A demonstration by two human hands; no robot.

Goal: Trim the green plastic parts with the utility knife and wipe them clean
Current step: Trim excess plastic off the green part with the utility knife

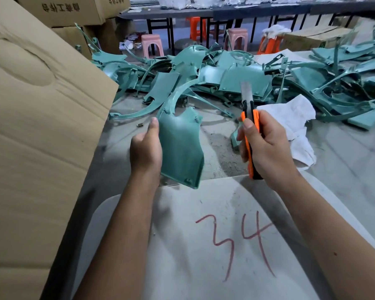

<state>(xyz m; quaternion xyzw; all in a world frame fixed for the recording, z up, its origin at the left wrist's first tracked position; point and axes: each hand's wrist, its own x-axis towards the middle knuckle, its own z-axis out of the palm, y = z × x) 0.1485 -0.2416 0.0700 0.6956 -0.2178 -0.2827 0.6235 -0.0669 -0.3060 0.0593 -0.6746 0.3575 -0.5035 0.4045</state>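
Observation:
My left hand (146, 146) grips a green plastic panel (180, 146) by its left edge, thumb on the front, holding it upright above the floor. A curved green runner strip (175, 94) still hangs from the panel's top. My right hand (266, 148) grips an orange and black utility knife (250, 135), its blade (246, 92) extended and pointing up and away. The knife is to the right of the panel, not touching it. A white rag (294, 120) lies on the floor just behind my right hand.
A large heap of green plastic parts (236, 74) covers the floor ahead and to the right. A tall cardboard box (37, 118) stands close on the left. My lap carries a grey apron (204, 245) marked 34 in red. Stools and tables stand at the back.

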